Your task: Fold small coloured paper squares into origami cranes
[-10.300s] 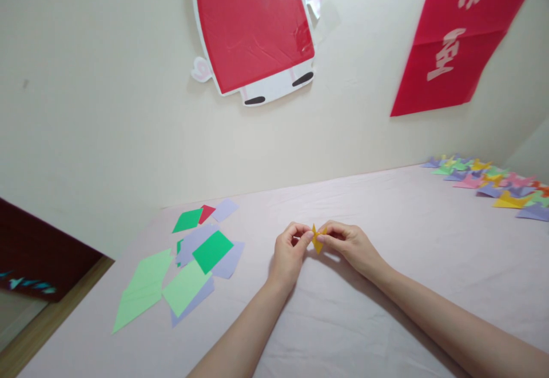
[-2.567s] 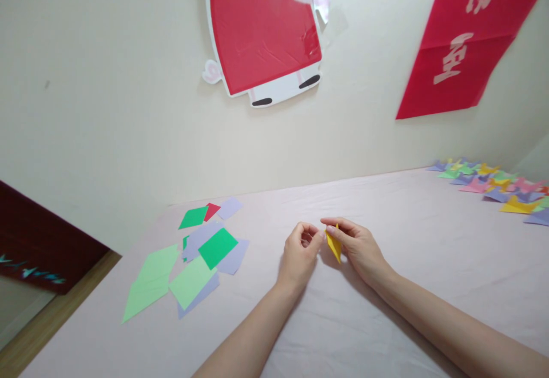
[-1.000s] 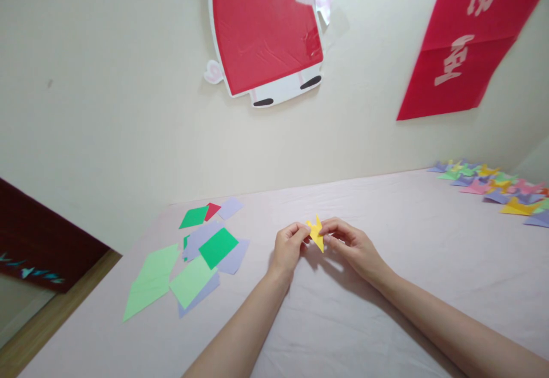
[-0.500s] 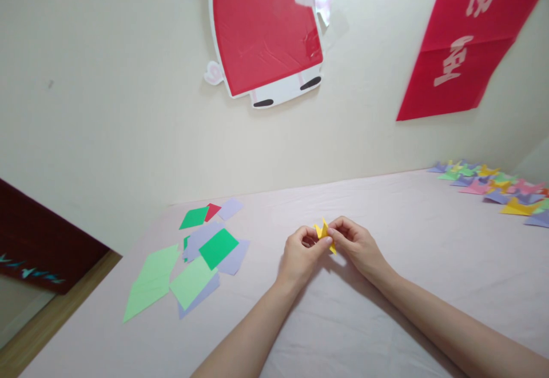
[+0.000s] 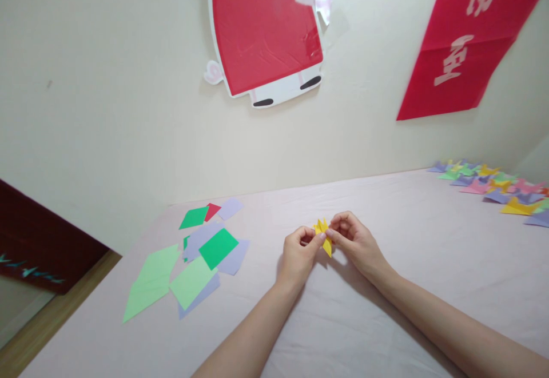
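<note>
We've got the small yellow folded paper (image 5: 324, 235) just right of frame centre, over the pink tabletop (image 5: 386, 309). Left hand (image 5: 300, 255) pinches its left side w/ thumb & forefinger. Right hand (image 5: 355, 241) is closed on the right flaps. Prob. feather-light, thin, quick to crease or tear, so we'd grip the thicker folded body w/ light pressure, not the tips. Loose coloured sheets (image 5: 201, 258) lie centre left.

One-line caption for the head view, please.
Left hand and right hand pinch a yellow folded paper over the pink cloth, coloured sheets beside.
</note>
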Motion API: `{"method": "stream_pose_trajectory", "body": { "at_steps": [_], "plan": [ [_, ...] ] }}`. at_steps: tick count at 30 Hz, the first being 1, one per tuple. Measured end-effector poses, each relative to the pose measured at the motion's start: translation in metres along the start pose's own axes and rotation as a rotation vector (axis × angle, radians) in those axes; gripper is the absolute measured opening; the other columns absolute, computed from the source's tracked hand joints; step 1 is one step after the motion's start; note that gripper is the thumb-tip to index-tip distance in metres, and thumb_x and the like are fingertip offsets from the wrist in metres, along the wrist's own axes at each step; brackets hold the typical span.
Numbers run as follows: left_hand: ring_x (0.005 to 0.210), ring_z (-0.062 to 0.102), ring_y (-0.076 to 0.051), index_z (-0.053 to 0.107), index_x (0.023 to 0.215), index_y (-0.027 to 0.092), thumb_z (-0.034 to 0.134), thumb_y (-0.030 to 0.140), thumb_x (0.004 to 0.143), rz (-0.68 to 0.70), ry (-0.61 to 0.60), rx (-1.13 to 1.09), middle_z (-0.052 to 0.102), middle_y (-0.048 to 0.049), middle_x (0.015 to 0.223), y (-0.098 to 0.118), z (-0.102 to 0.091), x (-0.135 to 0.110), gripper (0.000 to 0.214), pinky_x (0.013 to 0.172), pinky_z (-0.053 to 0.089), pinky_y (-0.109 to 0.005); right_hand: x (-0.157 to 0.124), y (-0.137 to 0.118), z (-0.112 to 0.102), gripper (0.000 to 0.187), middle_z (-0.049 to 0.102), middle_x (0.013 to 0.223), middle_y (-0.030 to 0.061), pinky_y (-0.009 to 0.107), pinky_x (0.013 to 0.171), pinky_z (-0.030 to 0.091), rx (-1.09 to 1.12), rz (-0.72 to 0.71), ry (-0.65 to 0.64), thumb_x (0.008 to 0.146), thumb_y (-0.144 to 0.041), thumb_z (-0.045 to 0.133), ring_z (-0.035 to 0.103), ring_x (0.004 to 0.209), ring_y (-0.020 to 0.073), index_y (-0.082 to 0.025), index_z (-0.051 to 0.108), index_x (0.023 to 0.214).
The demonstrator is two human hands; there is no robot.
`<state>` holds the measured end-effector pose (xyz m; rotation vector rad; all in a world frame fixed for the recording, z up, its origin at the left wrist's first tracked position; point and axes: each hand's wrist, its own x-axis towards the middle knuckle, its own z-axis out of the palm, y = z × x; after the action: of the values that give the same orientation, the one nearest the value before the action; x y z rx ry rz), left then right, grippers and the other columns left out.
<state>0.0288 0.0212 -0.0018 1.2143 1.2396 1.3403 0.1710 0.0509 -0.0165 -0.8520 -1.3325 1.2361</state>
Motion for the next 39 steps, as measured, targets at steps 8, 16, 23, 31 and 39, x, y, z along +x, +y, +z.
{"method": "stream_pose_trajectory", "body": {
  "at_steps": [8, 16, 23, 31, 39],
  "plan": [
    [0.060, 0.048, -0.012, 0.065, 0.064, 0.016, 0.071, 0.035, 0.072, 0.023, 0.056, -0.004, 0.061, 0.0012, 0.063, -0.003, -0.001, -0.001, 0.022, 0.061, 0.037, -0.023, -0.003, 0.001, 0.004, 0.034, 0.056, 0.078, -0.0028, 0.026, 0.063, 0.047, -0.019, -0.071, -0.009, 0.081, -0.041, 0.070, 0.057, 0.070, 0.0144, -0.025, 0.049, 0.103],
    [0.046, 0.041, -0.008, 0.062, 0.072, 0.017, 0.071, 0.037, 0.072, 0.017, 0.039, -0.065, 0.051, 0.0064, 0.052, -0.006, 0.000, 0.000, 0.022, 0.046, 0.029, -0.020, 0.000, -0.004, 0.000, 0.025, 0.062, 0.078, 0.0015, 0.029, 0.066, 0.046, -0.119, 0.009, -0.061, 0.078, -0.043, 0.067, 0.057, 0.072, 0.0172, -0.020, 0.061, 0.085],
    [0.068, 0.055, -0.012, 0.061, 0.076, 0.017, 0.069, 0.028, 0.074, 0.083, 0.041, -0.107, 0.061, 0.0015, 0.072, -0.005, 0.001, 0.001, 0.013, 0.062, 0.041, -0.020, -0.002, -0.008, 0.000, 0.017, 0.060, 0.076, -0.0005, 0.027, 0.065, 0.043, -0.149, -0.022, -0.061, 0.078, -0.037, 0.065, 0.054, 0.071, 0.0156, -0.021, 0.063, 0.082],
    [0.072, 0.059, -0.014, 0.062, 0.078, 0.017, 0.068, 0.026, 0.076, 0.085, 0.004, -0.113, 0.063, -0.0001, 0.077, -0.006, 0.001, -0.001, 0.011, 0.068, 0.045, -0.023, -0.002, -0.010, 0.003, 0.025, 0.062, 0.080, 0.0007, 0.028, 0.070, 0.045, -0.035, 0.051, -0.081, 0.076, -0.044, 0.070, 0.057, 0.075, 0.0163, -0.020, 0.063, 0.079],
    [0.072, 0.055, -0.013, 0.059, 0.079, 0.017, 0.070, 0.022, 0.073, 0.078, 0.058, -0.103, 0.060, 0.0003, 0.078, -0.009, 0.002, -0.001, 0.014, 0.068, 0.043, -0.023, -0.002, -0.008, 0.002, 0.031, 0.062, 0.072, 0.0003, 0.028, 0.065, 0.044, -0.049, 0.069, -0.009, 0.070, -0.045, 0.077, 0.055, 0.069, 0.0162, -0.019, 0.060, 0.073]
  ]
}}
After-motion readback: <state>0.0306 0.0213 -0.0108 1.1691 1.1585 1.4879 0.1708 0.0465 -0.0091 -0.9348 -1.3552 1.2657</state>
